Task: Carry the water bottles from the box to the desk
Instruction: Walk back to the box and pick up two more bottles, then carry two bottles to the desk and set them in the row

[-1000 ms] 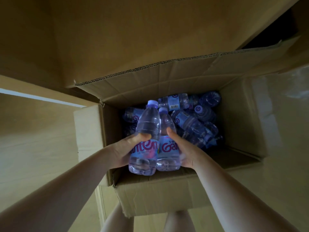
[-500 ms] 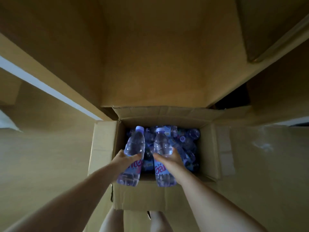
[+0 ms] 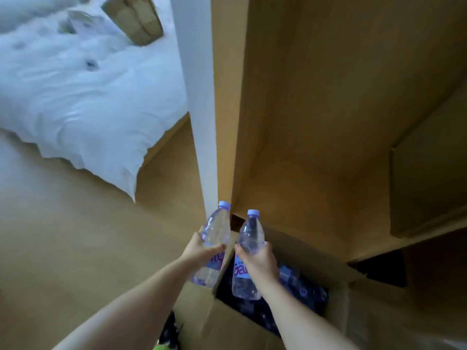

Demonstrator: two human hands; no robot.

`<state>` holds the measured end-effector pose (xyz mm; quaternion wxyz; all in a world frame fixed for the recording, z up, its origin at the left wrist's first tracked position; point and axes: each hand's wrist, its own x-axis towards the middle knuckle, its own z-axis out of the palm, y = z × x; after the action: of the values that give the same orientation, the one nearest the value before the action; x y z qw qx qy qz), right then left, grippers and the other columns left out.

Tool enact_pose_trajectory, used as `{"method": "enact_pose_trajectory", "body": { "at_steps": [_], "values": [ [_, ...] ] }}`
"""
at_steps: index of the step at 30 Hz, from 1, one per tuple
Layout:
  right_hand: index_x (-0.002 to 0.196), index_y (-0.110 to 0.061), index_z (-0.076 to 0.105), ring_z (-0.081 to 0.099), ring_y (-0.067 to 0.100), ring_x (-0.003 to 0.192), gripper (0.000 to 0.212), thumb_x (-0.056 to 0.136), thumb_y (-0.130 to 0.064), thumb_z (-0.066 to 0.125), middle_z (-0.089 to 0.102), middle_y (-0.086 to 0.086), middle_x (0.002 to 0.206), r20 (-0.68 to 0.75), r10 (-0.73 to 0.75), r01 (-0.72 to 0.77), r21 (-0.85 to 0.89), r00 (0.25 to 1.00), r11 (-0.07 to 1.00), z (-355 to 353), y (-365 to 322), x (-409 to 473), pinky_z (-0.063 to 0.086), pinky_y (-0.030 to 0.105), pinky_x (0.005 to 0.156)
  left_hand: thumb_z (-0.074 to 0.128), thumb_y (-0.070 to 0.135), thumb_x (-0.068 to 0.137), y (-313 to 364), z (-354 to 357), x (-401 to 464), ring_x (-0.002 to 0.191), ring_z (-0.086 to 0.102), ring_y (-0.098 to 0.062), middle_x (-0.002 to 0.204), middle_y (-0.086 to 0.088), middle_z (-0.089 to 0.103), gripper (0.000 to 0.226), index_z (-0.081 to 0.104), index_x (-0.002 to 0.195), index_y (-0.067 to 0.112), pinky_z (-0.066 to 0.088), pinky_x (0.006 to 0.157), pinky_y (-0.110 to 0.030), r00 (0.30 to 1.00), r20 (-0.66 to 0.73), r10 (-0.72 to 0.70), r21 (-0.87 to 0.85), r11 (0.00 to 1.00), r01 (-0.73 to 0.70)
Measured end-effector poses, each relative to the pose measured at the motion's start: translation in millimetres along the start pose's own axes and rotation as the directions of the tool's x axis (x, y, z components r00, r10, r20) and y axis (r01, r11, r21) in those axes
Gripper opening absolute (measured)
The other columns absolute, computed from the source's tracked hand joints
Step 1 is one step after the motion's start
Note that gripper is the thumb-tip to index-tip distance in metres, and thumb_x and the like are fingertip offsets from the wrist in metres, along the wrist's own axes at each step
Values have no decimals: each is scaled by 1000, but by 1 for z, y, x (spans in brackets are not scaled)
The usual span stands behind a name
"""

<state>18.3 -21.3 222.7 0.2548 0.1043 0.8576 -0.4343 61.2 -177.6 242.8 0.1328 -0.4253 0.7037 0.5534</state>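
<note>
Two clear water bottles with lilac caps and blue labels are held upright above the open cardboard box (image 3: 336,271). My left hand (image 3: 199,248) grips the left bottle (image 3: 216,232) round its middle, over the box's left wall. My right hand (image 3: 260,258) grips the right bottle (image 3: 249,236) round its middle, over the box's opening. Several more bottles (image 3: 300,291) lie in a dark heap inside the box. The desk is not in view.
A wooden cabinet (image 3: 316,109) rises behind the box, with a white wall edge (image 3: 197,97) at its left. A bed with white bedding (image 3: 75,97) and a brown paper bag (image 3: 136,18) on it stands at the upper left. Wooden floor (image 3: 75,248) spreads at left.
Both hands have lifted the two bottles higher, out of the box. The view has swung left and up, so the bed and the floor now show.
</note>
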Motion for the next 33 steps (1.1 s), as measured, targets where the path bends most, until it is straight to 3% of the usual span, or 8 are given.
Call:
{"method": "enact_pose_trajectory", "body": {
  "at_steps": [3, 5, 7, 11, 15, 21, 28, 33],
  "values": [
    [103, -19, 46, 66, 25, 93, 59, 70, -58, 76, 66, 6, 103, 48, -68, 71, -51, 996, 996, 27, -40, -19, 52, 34, 76, 81, 31, 72, -4, -56, -16, 77, 61, -14, 92, -1, 60, 47, 46, 100, 16, 52, 60, -25, 998, -60, -25, -99, 995, 19],
    [108, -15, 48, 65, 26, 97, 64, 70, -56, 78, 65, 8, 107, 88, -114, 121, -73, 990, 990, 48, -63, -33, 53, 36, 80, 82, 26, 71, -13, -95, -25, 87, 63, -19, 100, -6, 62, 49, 48, 104, 13, 53, 77, -33, 993, -111, -37, -159, 987, 19],
    [113, -13, 48, 64, 23, 99, 67, 71, -55, 77, 64, 8, 111, 135, -161, 173, -88, 978, 981, 74, -86, -47, 52, 34, 80, 82, 26, 70, -25, -136, -31, 93, 64, -21, 102, -6, 63, 50, 49, 105, 13, 53, 82, -35, 988, -145, -48, -194, 981, 19],
    [122, -13, 44, 61, 24, 103, 75, 71, -59, 75, 62, 6, 115, 195, -208, 233, -118, 959, 965, 142, -139, -76, 41, 27, 74, 81, 28, 68, -52, -219, -36, 94, 64, -19, 103, -4, 64, 52, 49, 107, 15, 53, 82, -33, 973, -223, -58, -243, 970, 2],
    [114, -18, 42, 62, 25, 93, 67, 71, -57, 76, 65, 3, 107, 252, -281, 320, -129, 926, 939, 225, -198, -110, 41, 28, 72, 80, 30, 63, -77, -306, -33, 97, 65, -23, 105, -8, 66, 59, 52, 111, 10, 54, 88, -39, 957, -286, -54, -301, 953, -36],
    [113, -19, 40, 63, 19, 90, 65, 72, -50, 79, 61, 0, 104, 365, -369, 398, -4, 855, 917, 336, -277, -161, 56, 40, 79, 77, 32, 67, -110, -434, -32, 99, 65, -26, 107, -9, 66, 58, 52, 116, 12, 53, 92, -45, 907, -404, -121, -394, 917, -53],
    [124, -13, 39, 62, 25, 102, 75, 73, -52, 77, 59, 5, 116, 399, -477, 534, -40, 783, 845, 427, -344, -198, 54, 47, 87, 80, 34, 69, -138, -537, -29, 99, 63, -25, 108, -7, 61, 63, 43, 116, 13, 52, 92, -44, 808, -549, -215, -506, 855, -116],
    [126, -16, 40, 54, 16, 88, 73, 74, -51, 77, 55, 1, 119, 437, -538, 619, -58, 721, 783, 491, -375, -200, 43, 26, 62, 81, 33, 70, -157, -586, -8, 92, 64, -25, 103, -9, 61, 64, 40, 115, 14, 54, 86, -42, 751, -566, -340, -620, 776, -116]
  ]
}}
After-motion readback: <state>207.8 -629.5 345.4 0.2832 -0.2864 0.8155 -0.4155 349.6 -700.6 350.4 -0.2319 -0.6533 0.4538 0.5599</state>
